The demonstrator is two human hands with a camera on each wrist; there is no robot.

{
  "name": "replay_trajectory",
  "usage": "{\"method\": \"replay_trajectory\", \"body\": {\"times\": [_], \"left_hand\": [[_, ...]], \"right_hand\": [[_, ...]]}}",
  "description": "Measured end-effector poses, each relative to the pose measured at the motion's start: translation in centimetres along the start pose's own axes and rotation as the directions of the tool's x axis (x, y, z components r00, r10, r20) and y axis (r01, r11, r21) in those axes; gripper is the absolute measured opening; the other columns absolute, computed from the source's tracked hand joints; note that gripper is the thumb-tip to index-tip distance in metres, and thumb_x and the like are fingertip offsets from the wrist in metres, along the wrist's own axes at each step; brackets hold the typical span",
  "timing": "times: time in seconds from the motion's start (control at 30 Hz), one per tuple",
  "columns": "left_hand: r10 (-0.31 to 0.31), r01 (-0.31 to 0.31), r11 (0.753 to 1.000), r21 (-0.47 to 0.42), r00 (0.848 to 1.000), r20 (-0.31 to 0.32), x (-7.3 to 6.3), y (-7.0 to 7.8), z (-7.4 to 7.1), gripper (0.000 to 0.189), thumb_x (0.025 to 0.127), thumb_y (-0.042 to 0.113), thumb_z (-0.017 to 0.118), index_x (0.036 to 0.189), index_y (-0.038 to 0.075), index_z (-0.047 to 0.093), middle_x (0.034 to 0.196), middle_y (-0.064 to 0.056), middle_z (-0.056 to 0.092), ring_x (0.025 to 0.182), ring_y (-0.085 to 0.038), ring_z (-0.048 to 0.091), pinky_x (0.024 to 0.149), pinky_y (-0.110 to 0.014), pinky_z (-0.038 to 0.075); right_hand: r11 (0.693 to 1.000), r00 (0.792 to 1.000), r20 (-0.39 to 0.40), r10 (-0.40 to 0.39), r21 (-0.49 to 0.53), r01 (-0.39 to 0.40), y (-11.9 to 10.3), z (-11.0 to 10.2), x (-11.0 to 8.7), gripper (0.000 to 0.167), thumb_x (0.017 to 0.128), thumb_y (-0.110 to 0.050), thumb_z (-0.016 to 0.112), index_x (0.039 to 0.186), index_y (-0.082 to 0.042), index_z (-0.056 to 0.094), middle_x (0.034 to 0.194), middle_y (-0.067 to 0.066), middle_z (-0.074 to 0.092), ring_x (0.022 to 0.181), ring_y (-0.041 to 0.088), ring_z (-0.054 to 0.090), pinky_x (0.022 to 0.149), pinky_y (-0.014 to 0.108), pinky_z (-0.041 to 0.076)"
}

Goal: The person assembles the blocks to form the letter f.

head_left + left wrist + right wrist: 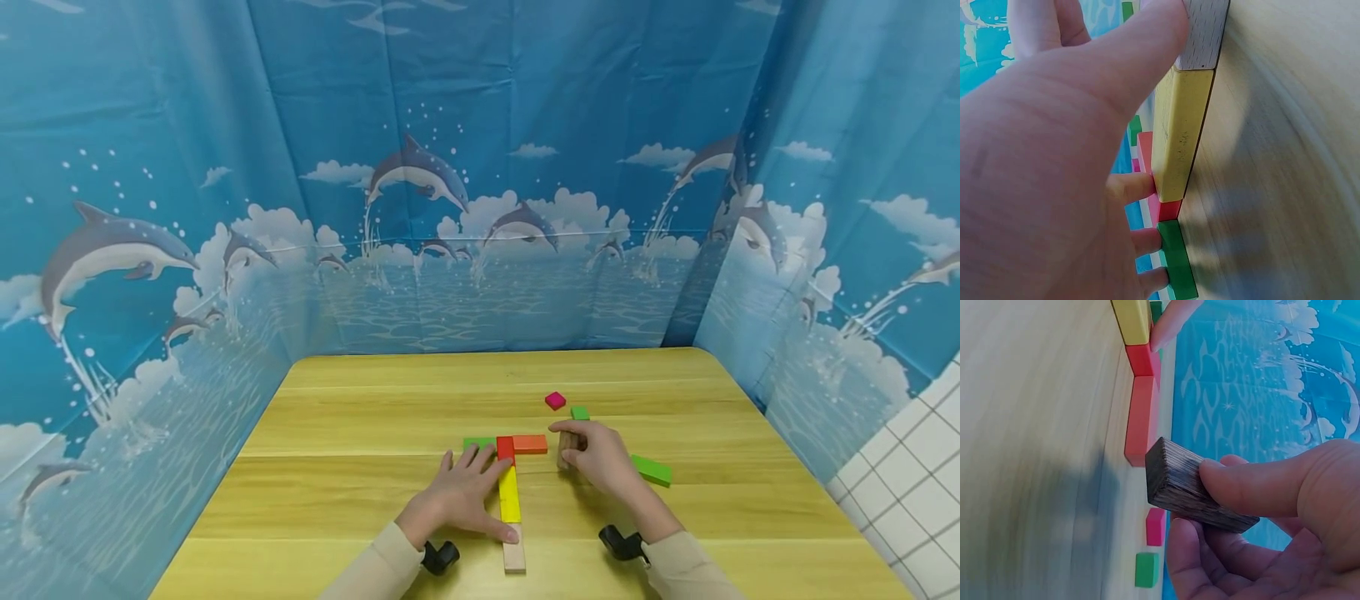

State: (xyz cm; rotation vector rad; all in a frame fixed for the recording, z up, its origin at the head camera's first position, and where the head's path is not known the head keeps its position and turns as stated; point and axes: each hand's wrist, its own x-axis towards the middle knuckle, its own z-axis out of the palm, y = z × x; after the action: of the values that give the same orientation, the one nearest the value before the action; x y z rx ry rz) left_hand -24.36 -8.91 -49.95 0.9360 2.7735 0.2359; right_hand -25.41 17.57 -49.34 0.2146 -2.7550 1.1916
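Head view shows the right hand pinching a dark wooden block, probably light, stiff, best held mid-length, at the red block's three o'clock, the left hand spread.

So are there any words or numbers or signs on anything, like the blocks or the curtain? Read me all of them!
None: I can't read any words, numbers or signs.
The yellow block has tiny dark marks, too blurred to tell what they are.
The dark brown block in the right hand shows just wood grain.
The curtain shows pictures, like dolphins, with no readable writing.
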Motion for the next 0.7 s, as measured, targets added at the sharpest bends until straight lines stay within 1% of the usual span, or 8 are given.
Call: {"method": "replay_trajectory", "body": {"times": [0.1,0.2,0.33,0.6,0.7], "left_hand": [[-0.002,0.002,1.0,-0.002,1.0,0.003,0.2,0.0,0.0,0.111,0.072,0.087,0.06,0.161,0.03,0.026,0.166,-0.009,0.02,0.15,-0.037,0.02,0.112,-0.069,0.017],[-0.006,0.006,1.0,-0.007,1.0,0.008,0.3,0.1,-0.1,0.111,0.072,0.087,0.061,0.161,0.03,0.026,0.166,-0.009,0.02,0.15,-0.037,0.019,0.113,-0.069,0.016],[-0.014,0.014,1.0,-0.01,1.0,0.013,0.4,0.2,-0.2,0.111,0.071,0.086,0.062,0.161,0.031,0.025,0.166,-0.009,0.019,0.15,-0.037,0.018,0.113,-0.069,0.016],[-0.013,0.013,1.0,-0.014,1.0,0.015,1.0,0.1,-0.1,0.111,0.073,0.086,0.061,0.161,0.029,0.025,0.166,-0.01,0.019,0.15,-0.039,0.018,0.112,-0.07,0.015],[-0.019,0.019,1.0,-0.016,1.0,0.016,1.1,0.1,0.0,0.111,0.073,0.086,0.06,0.161,0.03,0.025,0.166,-0.01,0.019,0.15,-0.039,0.018,0.112,-0.07,0.015]], "right_hand": [[1.0,1.0,0.0,0.0,0.007,0.0,-0.1,0.1,0.5,0.045,0.085,0.007,0.075,0.119,-0.022,0.074,0.088,-0.001,0.064,0.076,0.018,0.052,0.067,0.033,0.048],[1.0,1.0,0.001,0.006,0.029,-0.006,-0.2,0.2,0.9,0.044,0.087,0.006,0.074,0.121,-0.021,0.074,0.087,-0.002,0.064,0.075,0.018,0.053,0.065,0.032,0.047],[0.998,1.0,-0.003,-0.008,0.063,0.008,-0.3,0.5,1.7,0.044,0.088,0.006,0.072,0.125,-0.018,0.072,0.088,-0.001,0.065,0.074,0.019,0.054,0.062,0.032,0.047],[0.992,0.999,-0.017,-0.04,0.118,0.042,-0.3,1.3,3.4,0.041,0.089,0.004,0.073,0.122,-0.021,0.072,0.095,0.002,0.066,0.075,0.019,0.055,0.068,0.034,0.049],[0.988,0.999,-0.021,-0.051,0.142,0.053,-0.3,1.6,4.0,0.041,0.089,0.005,0.072,0.122,-0.02,0.072,0.094,0.002,0.065,0.077,0.02,0.055,0.071,0.035,0.05]]}}
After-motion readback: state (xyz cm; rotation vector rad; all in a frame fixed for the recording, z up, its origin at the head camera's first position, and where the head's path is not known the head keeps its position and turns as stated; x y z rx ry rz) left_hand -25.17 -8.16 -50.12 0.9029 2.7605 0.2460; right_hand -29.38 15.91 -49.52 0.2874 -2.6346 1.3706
